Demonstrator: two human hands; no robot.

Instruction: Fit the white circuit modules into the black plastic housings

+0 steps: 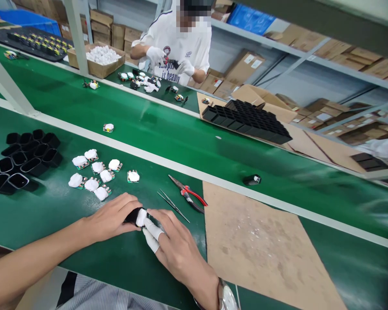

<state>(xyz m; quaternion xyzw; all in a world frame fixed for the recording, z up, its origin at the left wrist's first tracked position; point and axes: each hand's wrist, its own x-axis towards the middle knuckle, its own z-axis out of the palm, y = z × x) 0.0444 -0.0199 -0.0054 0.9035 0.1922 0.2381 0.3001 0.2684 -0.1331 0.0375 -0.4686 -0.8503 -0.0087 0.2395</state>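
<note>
My left hand [116, 217] is wrapped round a black plastic housing [132, 215], its open end facing right. At that opening sits a white-topped circuit board [141, 217], pinched by the fingers of my right hand [171, 239]. White finger cots cover some of the right fingertips. How deep the board sits in the housing is hidden by my fingers. Beyond my hands lie several circuit boards [97, 168] topped with white lumps. To their left stands a cluster of empty black housings [26, 157]. Tweezers [173, 206] and red-and-black pliers [189, 193] rest just past my right hand.
A cardboard sheet [255, 245] covers the bench on the right. Across the green conveyor belt [168, 137], a co-worker [177, 47] in white gloves handles parts. One board [108, 128] and one black housing [252, 179] lie on the belt. Metal posts [76, 38] rise at left.
</note>
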